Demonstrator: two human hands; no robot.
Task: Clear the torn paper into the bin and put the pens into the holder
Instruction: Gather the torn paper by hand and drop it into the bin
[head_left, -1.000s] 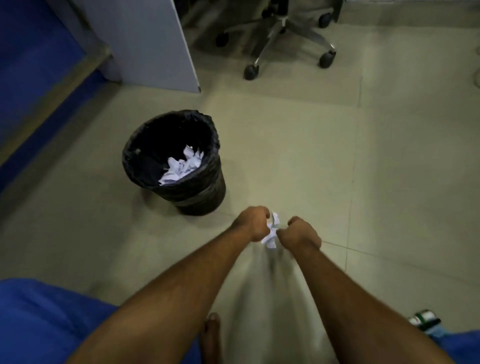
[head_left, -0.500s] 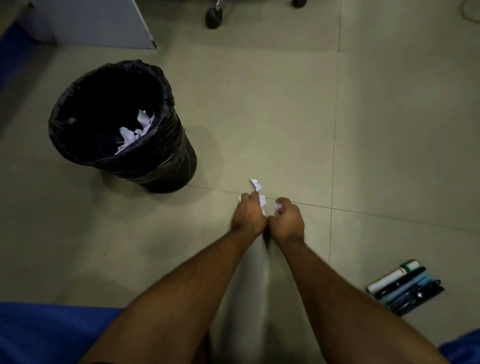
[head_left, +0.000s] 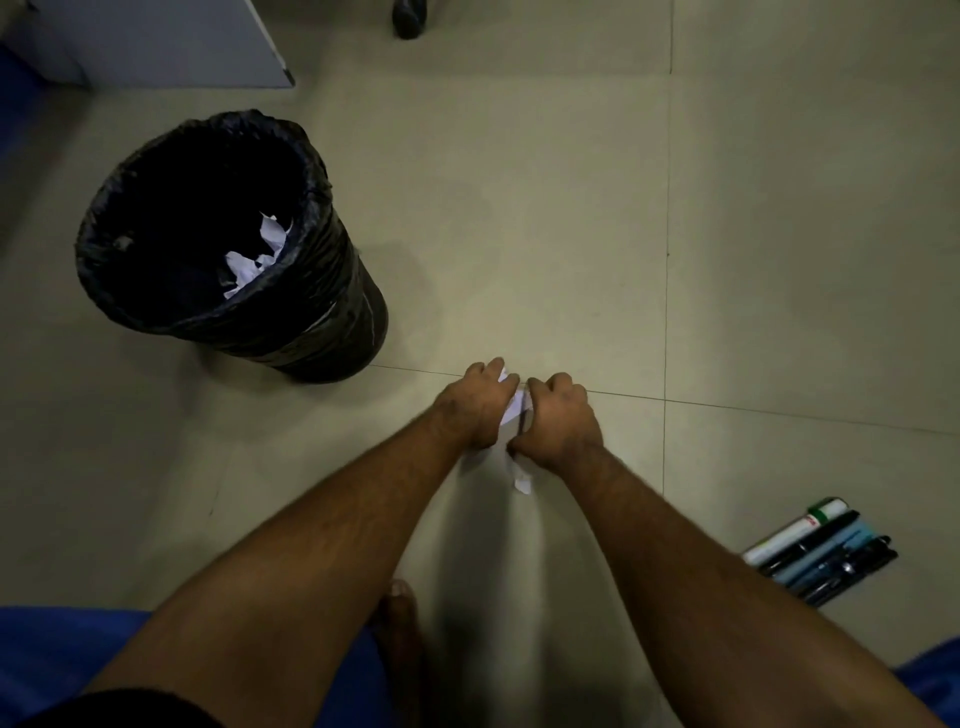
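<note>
My left hand (head_left: 480, 402) and right hand (head_left: 558, 423) meet low over the tiled floor (head_left: 519, 208), both sets of fingers curled round the same wad of torn paper (head_left: 511, 402); a white scrap hangs below my right palm. The black-lined bin (head_left: 234, 244) stands upright to my left, apart from my hands, with torn paper scraps (head_left: 257, 254) already inside. A bundle of pens (head_left: 821, 551) lies on the floor to my right, well apart.
</note>
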